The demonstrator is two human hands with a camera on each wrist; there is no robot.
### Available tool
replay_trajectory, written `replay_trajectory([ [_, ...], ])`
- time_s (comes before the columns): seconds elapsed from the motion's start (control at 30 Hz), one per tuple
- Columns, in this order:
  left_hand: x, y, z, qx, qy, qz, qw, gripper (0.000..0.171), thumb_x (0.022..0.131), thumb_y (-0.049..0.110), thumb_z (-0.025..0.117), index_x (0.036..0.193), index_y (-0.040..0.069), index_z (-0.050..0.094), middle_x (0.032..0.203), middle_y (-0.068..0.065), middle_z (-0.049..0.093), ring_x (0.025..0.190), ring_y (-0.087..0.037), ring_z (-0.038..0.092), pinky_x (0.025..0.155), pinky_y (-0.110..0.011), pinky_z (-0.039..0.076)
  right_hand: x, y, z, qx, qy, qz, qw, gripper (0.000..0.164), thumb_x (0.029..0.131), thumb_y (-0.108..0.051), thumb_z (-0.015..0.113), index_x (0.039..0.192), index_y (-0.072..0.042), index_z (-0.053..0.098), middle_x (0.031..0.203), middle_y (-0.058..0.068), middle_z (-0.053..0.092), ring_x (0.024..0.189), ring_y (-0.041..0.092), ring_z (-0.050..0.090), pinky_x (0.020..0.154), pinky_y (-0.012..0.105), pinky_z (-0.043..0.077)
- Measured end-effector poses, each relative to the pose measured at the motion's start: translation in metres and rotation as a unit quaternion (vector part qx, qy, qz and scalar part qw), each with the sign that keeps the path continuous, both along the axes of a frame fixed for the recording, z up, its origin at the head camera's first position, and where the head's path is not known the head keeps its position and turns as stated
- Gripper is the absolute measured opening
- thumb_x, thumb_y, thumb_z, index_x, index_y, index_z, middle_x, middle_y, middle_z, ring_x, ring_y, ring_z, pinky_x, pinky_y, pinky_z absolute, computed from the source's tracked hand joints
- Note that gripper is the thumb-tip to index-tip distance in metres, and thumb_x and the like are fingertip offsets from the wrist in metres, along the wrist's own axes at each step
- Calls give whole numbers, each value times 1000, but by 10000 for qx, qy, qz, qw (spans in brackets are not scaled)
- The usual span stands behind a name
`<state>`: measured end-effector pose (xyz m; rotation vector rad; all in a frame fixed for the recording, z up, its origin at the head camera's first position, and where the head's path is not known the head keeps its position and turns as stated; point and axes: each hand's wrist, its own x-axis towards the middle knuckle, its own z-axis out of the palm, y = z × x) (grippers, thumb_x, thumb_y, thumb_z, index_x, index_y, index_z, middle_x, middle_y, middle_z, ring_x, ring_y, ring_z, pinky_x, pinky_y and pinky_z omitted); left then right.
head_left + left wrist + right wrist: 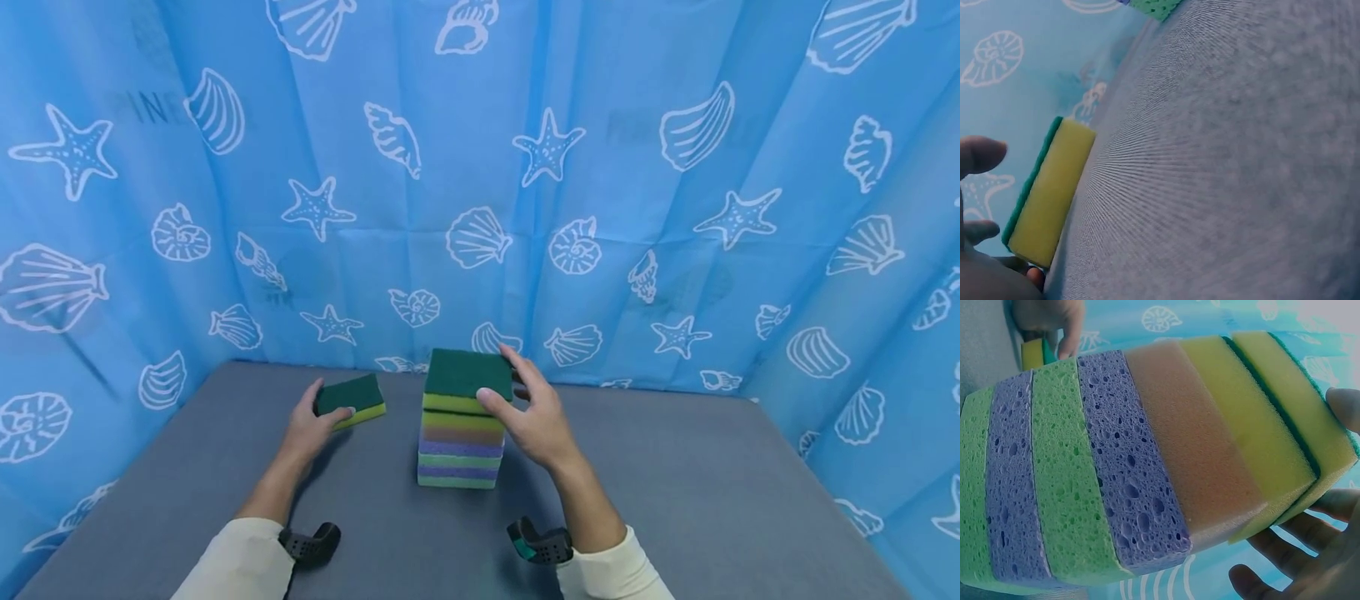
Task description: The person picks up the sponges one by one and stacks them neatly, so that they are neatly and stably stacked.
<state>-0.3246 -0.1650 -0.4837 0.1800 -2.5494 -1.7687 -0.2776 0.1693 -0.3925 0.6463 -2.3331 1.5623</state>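
A stack of several sponges (461, 450) stands mid-table: porous green and purple layers below, a peach-brown layer (1191, 431), then yellow scouring sponges with dark green tops. My right hand (542, 421) holds the top scouring sponge (468, 373), its thumb at the front edge and fingers along the right side. That sponge sits slightly askew on the one beneath. To the left, another scouring sponge (352, 398) lies green side up. My left hand (309, 429) is around its left end. In the left wrist view the thumb (982, 155) stands apart from this sponge (1054, 194), while a fingertip is by its end.
The grey tabletop (675, 483) extends on both sides of the stack. A blue curtain (480, 167) with white shells and starfish hangs behind and around the table. Black bands (311, 546) are on both wrists.
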Motion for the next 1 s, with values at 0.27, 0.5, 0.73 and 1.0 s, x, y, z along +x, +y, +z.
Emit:
replay_trajectory([
  [0.27,5,-2,-4,-389,152,-44,9991,87,89,13,68,154,1,11,149,-34,17,131,-49,26,100,-59,32,2,-1,0,-13,58,10,10000,66,92,-31,65,150,-14,37,140,12,45,122,33,46,97,57,37],
  [0.5,12,2,-7,-554,419,139,9975,79,88,5,68,151,-4,21,146,-34,23,130,-49,30,97,-58,37,0,1,-1,24,131,3,9999,66,92,-29,65,150,-15,36,142,12,44,123,34,46,96,58,38],
  [0.73,17,3,-7,-241,452,313,9982,80,88,9,69,150,-6,21,145,-35,24,131,-49,30,97,-56,38,0,1,-1,52,104,33,9999,67,92,-30,65,150,-14,36,142,12,43,123,34,46,96,58,38],
  [1.0,13,5,-3,-292,570,507,9967,79,87,16,72,150,-2,28,146,-30,28,130,-45,33,97,-55,38,-1,3,-2,104,128,0,9999,66,93,-29,64,150,-14,35,147,12,39,125,34,44,97,57,37],
])
